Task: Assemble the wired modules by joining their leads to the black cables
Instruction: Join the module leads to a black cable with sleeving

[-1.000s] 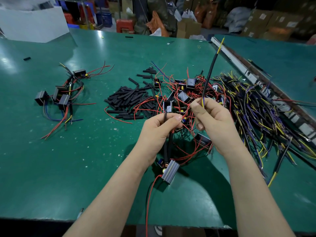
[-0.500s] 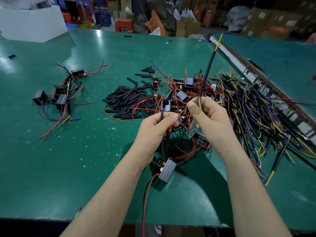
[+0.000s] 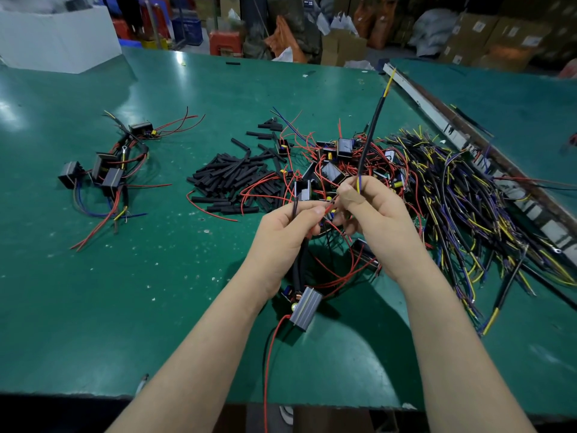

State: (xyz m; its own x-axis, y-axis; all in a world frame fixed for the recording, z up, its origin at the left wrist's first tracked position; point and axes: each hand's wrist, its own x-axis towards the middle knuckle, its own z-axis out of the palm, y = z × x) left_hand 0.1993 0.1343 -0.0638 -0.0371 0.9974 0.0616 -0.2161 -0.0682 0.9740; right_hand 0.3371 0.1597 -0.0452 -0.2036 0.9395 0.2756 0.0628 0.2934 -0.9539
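Note:
My left hand (image 3: 292,228) grips the black sleeved leads of a grey ribbed module (image 3: 306,308) that hangs below it over the green table. Its thumb and forefinger pinch a red lead near the fingertips. My right hand (image 3: 371,210) holds a black cable (image 3: 370,137) that stands up and away, with a yellow tip at the top and yellow and blue wire ends at my fingers. The two hands nearly touch. Behind them lies a pile of loose modules with red wires (image 3: 337,160).
A heap of black cables with yellow and purple ends (image 3: 474,207) fills the right side. Short black sleeve pieces (image 3: 231,179) lie in the middle. A bundle of joined modules (image 3: 106,170) sits at the left. A metal rail (image 3: 487,151) runs along the right. Boxes stand behind.
Both hands have stayed close together with little shift. My right fingers have moved closer to the left hand's red lead. The cable still stands up.

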